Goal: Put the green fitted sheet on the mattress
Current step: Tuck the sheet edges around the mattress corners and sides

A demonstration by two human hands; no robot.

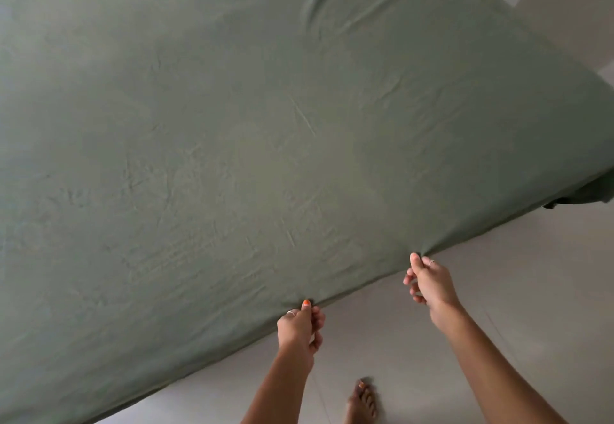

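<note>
At the bottom edge a bare foot [362, 402] stands on the pale floor [432, 340], blurred and partly cut off by the frame. Two bare forearms rise from the bottom edge, their elbows out of view.

The left hand [300, 325] reaches the near edge of the green fitted sheet [265, 141]. Its grip is pinched on the sheet's edge: the thumb, with an orange nail, presses on top of the fabric while the curled fingers go under the hem, where their tips cannot be seen. A thin ring shows on one finger.

The right hand [430, 280] is further along the same edge, toward the right. Its thumb tip lies against the fabric edge, where small creases gather, and the other fingers curl below it. Whether those fingers actually hold the cloth cannot be told, since the hem hides behind the hand. It too wears a ring.

Beyond the hands the sheet covers the whole top of the mattress, which is hidden beneath it. The cloth lies mostly flat with fine wrinkles in the middle and longer folds toward the far end. At the right corner a dark bunch of fabric [578, 196] hangs off the edge. The far left is blurred and hard to make out. A pale wall [564, 8] shows at the upper right.
</note>
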